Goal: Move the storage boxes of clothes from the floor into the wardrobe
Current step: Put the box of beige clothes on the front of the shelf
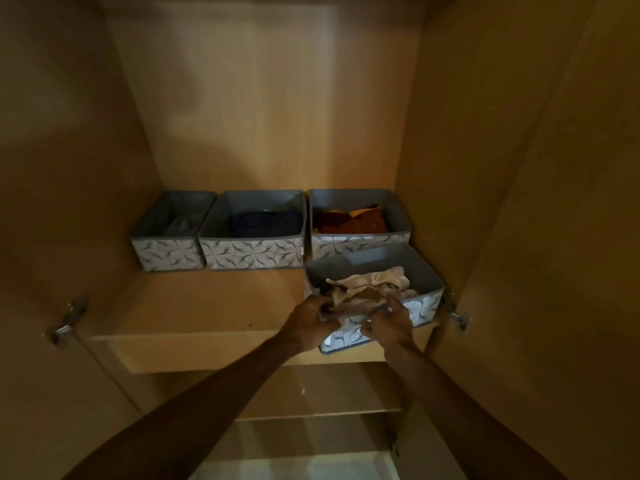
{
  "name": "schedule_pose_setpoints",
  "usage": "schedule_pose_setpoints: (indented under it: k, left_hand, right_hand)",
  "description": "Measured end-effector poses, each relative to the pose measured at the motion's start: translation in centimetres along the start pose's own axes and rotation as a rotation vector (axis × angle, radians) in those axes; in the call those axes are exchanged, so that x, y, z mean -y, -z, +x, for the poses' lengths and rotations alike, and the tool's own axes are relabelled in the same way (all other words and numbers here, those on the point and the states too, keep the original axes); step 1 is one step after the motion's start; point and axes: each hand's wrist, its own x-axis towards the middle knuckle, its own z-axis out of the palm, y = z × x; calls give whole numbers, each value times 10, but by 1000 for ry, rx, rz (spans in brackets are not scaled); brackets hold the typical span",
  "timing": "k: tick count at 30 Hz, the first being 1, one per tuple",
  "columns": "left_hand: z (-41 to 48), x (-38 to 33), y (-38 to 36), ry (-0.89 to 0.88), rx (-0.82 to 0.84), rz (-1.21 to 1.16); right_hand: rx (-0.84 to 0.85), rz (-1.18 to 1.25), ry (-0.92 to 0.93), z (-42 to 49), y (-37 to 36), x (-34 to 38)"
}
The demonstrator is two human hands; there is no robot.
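Storage box point(420, 271) overhangs near shelf point(194, 306) edge; left hand point(308, 322) and right hand point(389, 323) pinch beige cloth point(367, 287). Tuck cloth in, push box far, squarely.

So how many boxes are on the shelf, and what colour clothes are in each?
Box with grey clothes: 1
Box with navy clothes: 1
Box with rust and yellow clothes: 1
Box with beige clothes, held by the left hand and right hand: 1
Total: 4 boxes
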Motion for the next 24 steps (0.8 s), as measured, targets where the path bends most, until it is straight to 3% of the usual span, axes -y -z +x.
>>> schedule_pose_setpoints:
  k: [4,8,12,14,18,24]
  left_hand:
    - [20,6,-9,53,-104,0]
    - [37,13,-12,124,-275,19]
    - [47,3,-25,172,-421,27]
    - [50,1,-30,141,-367,7]
    - [45,5,-37,51,-81,81]
    - [33,13,-52,27,-140,146]
  right_hand:
    - [19,-152,72,10,14,-6]
    - [8,-669,276,28,39,-10]
    - [-5,-944,281,48,55,-11]
    - [-29,-1049,297,49,59,-11]
    - [-103,-1204,393,53,67,-17]
    - [-30,-1193,426,62,73,-21]
